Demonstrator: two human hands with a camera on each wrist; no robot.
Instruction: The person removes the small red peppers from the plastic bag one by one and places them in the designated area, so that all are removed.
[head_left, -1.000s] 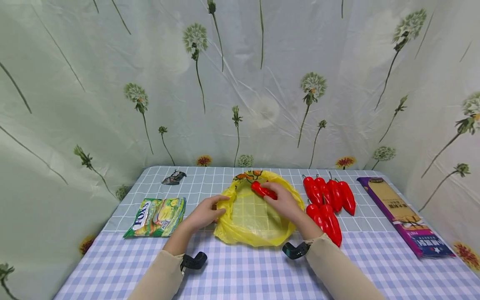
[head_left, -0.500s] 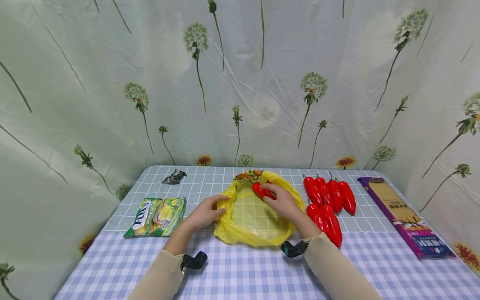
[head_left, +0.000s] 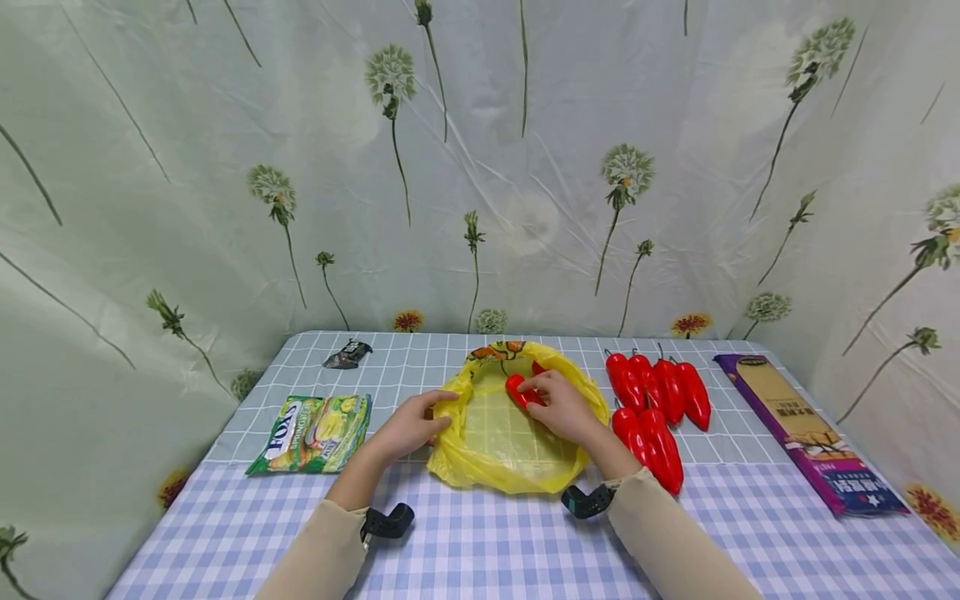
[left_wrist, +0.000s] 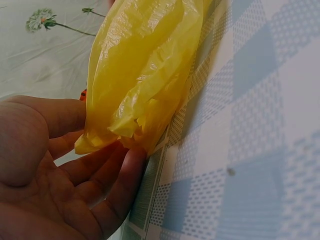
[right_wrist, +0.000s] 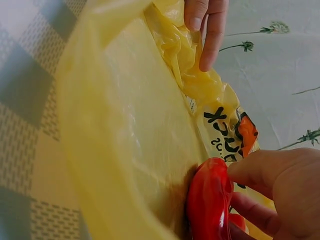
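Note:
A yellow plastic bag (head_left: 517, 467) lies spread wide at the middle of the table, its mouth facing up. My left hand (head_left: 414, 425) holds the bag's left rim between thumb and fingers; the left wrist view shows the crumpled edge of the bag (left_wrist: 135, 85) between them. Inside the bag my right hand (head_left: 566, 408) grips a red chili pepper (head_left: 517, 387) from its right side, the stem pointing away. Part of a second red pepper (head_left: 537, 367) shows behind that hand, mostly hidden. In the right wrist view the gripped pepper (right_wrist: 207, 205) touches the bag's inside.
Several red peppers (head_left: 663, 387) lie in two rows right of the bag. A long purple and tan packet (head_left: 802, 425) is at the far right. On the left lie a green candy bag (head_left: 318, 433) and a small black wrapper (head_left: 348, 355). A flowered curtain stands behind.
The right hand's pepper has shifted slightly toward the person and turned, its stem end now pointing more away. The second pepper is more visible. My left hand has stayed at the rim.

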